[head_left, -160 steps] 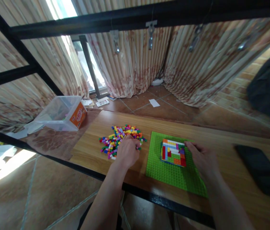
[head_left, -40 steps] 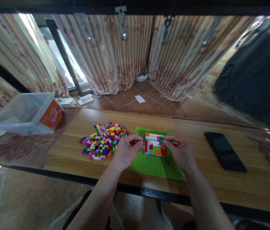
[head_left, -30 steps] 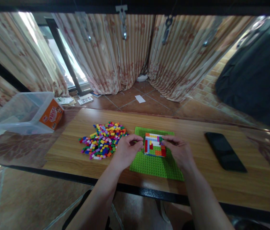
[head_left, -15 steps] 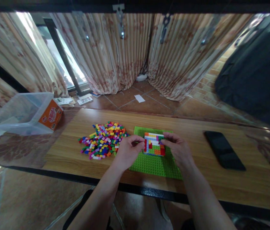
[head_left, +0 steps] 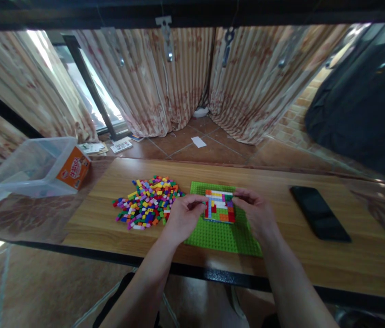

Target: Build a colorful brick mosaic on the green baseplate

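A multicoloured block of toy building bricks (head_left: 220, 207) rests on a green studded baseplate (head_left: 223, 237). My left hand (head_left: 183, 217) is at the block's left edge, thumb and forefinger pinched near each other; a tiny dark spot shows at their tips, too small to name. At the upper right corner of the block is my right hand (head_left: 254, 210), its fingers curled and thumb close to the forefinger. Whatever lies between those fingertips is hidden. Left of the baseplate is a pile of loose coloured bricks (head_left: 149, 200), partly behind my left hand.
A black phone (head_left: 319, 213) lies on the wooden table (head_left: 90, 218) at the right. Beyond the table's left end stands a clear plastic bin (head_left: 38, 164) with an orange label. A dark bar (head_left: 192, 13) with hanging metal clips crosses the top of the view.
The view has tilted slightly, so the scene sits a little lower. My right fingertips have drawn slightly right, off the block's upper right corner. My left hand stays pinched at the left edge.
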